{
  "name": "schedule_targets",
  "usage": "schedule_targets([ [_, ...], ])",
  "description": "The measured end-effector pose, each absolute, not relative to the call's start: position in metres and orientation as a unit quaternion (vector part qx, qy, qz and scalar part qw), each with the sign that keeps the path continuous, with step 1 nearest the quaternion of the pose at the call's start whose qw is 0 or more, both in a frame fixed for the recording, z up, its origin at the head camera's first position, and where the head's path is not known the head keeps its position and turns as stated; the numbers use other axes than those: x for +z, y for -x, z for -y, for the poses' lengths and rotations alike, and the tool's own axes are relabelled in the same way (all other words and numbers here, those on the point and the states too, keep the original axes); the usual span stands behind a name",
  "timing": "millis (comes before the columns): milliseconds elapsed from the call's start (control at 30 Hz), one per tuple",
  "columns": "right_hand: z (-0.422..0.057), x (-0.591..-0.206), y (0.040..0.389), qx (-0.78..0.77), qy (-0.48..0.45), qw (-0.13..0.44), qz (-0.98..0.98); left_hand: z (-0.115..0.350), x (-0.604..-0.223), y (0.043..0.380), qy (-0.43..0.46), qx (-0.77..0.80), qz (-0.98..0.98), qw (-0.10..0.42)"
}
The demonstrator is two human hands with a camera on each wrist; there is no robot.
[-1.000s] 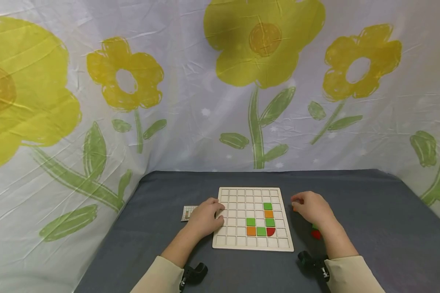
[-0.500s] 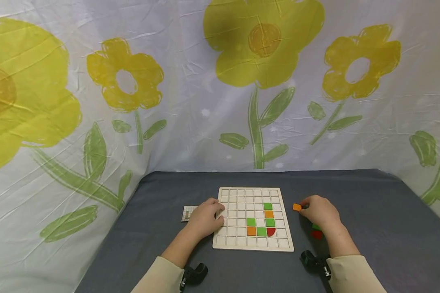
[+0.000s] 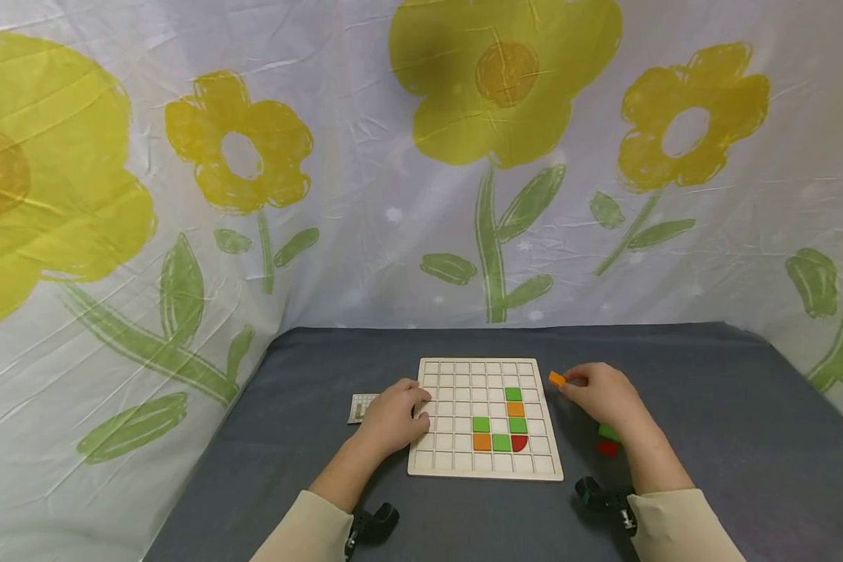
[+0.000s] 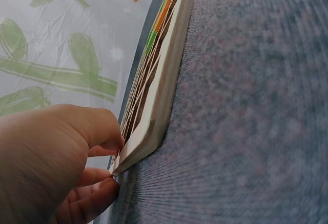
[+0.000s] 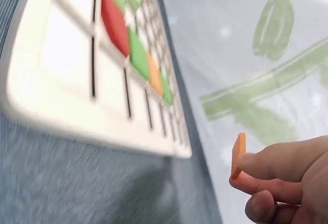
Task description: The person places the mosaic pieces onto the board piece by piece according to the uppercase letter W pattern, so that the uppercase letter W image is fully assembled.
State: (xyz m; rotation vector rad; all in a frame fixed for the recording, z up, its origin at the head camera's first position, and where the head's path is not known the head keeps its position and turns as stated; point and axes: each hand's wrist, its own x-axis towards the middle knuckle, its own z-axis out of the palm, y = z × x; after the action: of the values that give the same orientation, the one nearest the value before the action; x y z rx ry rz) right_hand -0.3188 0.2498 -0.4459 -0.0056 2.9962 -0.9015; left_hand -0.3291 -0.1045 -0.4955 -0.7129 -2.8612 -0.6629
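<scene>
A pale wooden grid board (image 3: 452, 462) lies on the table with green, orange and red tiles set in some of its squares. My left hand (image 3: 391, 418) holds the board by its left edge; in the left wrist view the thumb (image 4: 105, 134) bends onto the rim and the other fingers sit at the side. Off the board's upper right, my right hand (image 3: 604, 394) pinches a square orange tile (image 3: 556, 378) between thumb and fingertips. The right wrist view shows that orange tile (image 5: 239, 155) edge-on, raised above the table.
Beneath my right forearm lie a loose green tile (image 3: 607, 432) and a red tile (image 3: 607, 448). A small printed grid card (image 3: 361, 407) is partly hidden by my left hand. Dark cloth (image 3: 745, 437) covers the table, and a flowered curtain (image 3: 365, 257) hangs behind it.
My right hand, with the orange tile pinched in it, first shifts right, then up and left toward the board's upper right corner. My left hand stays on the board.
</scene>
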Motion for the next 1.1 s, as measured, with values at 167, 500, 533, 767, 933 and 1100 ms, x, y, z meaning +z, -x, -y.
schedule_targets([
  [167, -0.236, -0.435, 0.313, -0.312, 0.009, -0.001, -0.950, 0.104, -0.497, 0.329, 0.234, -0.218, 0.946, 0.057],
  [500, -0.200, -0.430, 0.307, -0.328, 0.078, -0.045, -0.940, 0.104, -0.497, 0.329, 0.234, -0.215, 0.947, 0.053],
  [533, -0.196, -0.430, 0.306, -0.326, 0.083, -0.047, -0.941, 0.103, -0.497, 0.329, 0.235, -0.216, 0.946, 0.054],
  [767, -0.176, -0.433, 0.306, -0.312, 0.104, -0.029, -0.944, 0.103, -0.498, 0.331, 0.239, -0.209, 0.946, 0.066],
  [933, -0.170, -0.437, 0.306, -0.297, 0.125, -0.028, -0.946, 0.104, -0.498, 0.330, 0.245, -0.210, 0.944, 0.070],
  [1100, -0.162, -0.444, 0.306, -0.288, 0.131, -0.027, -0.948, 0.103, -0.497, 0.330, 0.241, -0.216, 0.944, 0.067],
])
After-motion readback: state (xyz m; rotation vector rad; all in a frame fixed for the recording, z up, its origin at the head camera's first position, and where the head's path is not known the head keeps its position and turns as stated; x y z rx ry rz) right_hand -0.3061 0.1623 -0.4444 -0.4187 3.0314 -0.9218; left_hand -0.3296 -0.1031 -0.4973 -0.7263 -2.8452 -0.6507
